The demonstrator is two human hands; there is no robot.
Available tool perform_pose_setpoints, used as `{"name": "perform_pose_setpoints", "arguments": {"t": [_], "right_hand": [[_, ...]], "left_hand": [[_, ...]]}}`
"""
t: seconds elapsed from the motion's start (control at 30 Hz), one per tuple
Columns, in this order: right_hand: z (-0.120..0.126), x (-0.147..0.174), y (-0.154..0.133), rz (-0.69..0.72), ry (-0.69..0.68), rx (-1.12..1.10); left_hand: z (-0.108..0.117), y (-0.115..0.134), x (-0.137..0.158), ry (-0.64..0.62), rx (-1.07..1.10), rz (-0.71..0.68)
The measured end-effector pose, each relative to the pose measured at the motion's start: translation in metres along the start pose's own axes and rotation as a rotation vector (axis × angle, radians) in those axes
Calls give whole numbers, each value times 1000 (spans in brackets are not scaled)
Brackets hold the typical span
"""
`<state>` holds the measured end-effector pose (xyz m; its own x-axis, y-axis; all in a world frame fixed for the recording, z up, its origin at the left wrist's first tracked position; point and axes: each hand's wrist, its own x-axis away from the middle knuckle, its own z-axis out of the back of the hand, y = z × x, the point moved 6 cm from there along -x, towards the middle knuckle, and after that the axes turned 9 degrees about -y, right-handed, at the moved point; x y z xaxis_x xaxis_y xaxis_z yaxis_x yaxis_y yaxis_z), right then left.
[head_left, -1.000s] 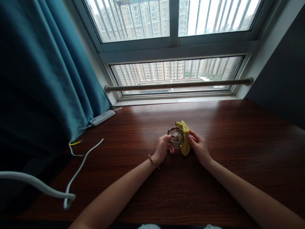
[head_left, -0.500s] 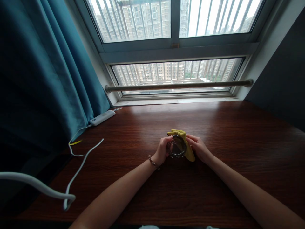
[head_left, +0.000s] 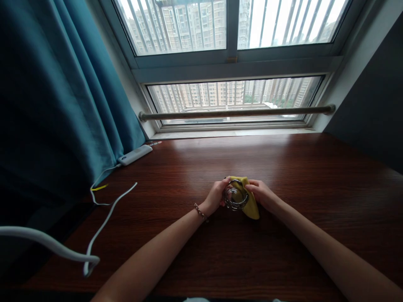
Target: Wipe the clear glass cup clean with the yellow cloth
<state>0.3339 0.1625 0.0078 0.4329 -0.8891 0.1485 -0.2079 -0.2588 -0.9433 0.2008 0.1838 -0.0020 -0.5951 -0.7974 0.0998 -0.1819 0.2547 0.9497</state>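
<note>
Near the middle of the brown table, my left hand (head_left: 218, 195) is closed round the left side of a clear glass cup (head_left: 234, 200), whose round rim faces me. A yellow cloth (head_left: 251, 206) lies against the cup's far and right sides and hangs down at the right. My right hand (head_left: 260, 193) grips this cloth, with its fingertips close to the cup's right rim. The fingers behind the glass and cloth are partly hidden. A beaded bracelet (head_left: 200, 212) circles my left wrist.
The brown wooden table (head_left: 176, 167) reaches to a window with a metal rail (head_left: 236, 113). At the left, a white power strip (head_left: 135, 155) lies by the blue curtain (head_left: 78, 84). White cables (head_left: 105, 224) run over the table's left side, near a yellow strip (head_left: 100, 187).
The cup has tilted and shifted slightly, so its rim and inside show more. The yellow cloth has moved a little lower with my right hand. Both hands keep their grip.
</note>
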Motion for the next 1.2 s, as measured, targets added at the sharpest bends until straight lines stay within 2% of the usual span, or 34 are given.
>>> {"name": "perform_pose_setpoints", "arguments": {"t": [0.1, 0.17, 0.3, 0.4, 0.53, 0.67, 0.87, 1.03, 1.2], "right_hand": [[-7, 3, -4, 51, 1, -69], [-11, 3, -4, 101, 8, -118], [-4, 4, -2, 215, 151, -150], [3, 4, -2, 284, 257, -162], [2, 5, -5, 315, 239, -50], [0, 8, -10, 357, 243, 149], [-1, 16, -20, 475, 351, 466], [-6, 20, -24, 533, 384, 539], [-7, 19, -26, 528, 347, 471]], "left_hand": [[-2, -2, -1, -47, 163, 67], [-5, -1, 0, -79, 259, 64], [-15, 10, 1, -123, 285, -86], [-21, 17, 4, -111, 168, -203], [-20, 18, 6, -35, 4, -248], [-20, 19, 6, -55, 57, -267], [-17, 27, 8, 34, 87, -358], [-19, 29, 9, -41, 165, -310], [-20, 30, 11, -97, 225, -237]]}}
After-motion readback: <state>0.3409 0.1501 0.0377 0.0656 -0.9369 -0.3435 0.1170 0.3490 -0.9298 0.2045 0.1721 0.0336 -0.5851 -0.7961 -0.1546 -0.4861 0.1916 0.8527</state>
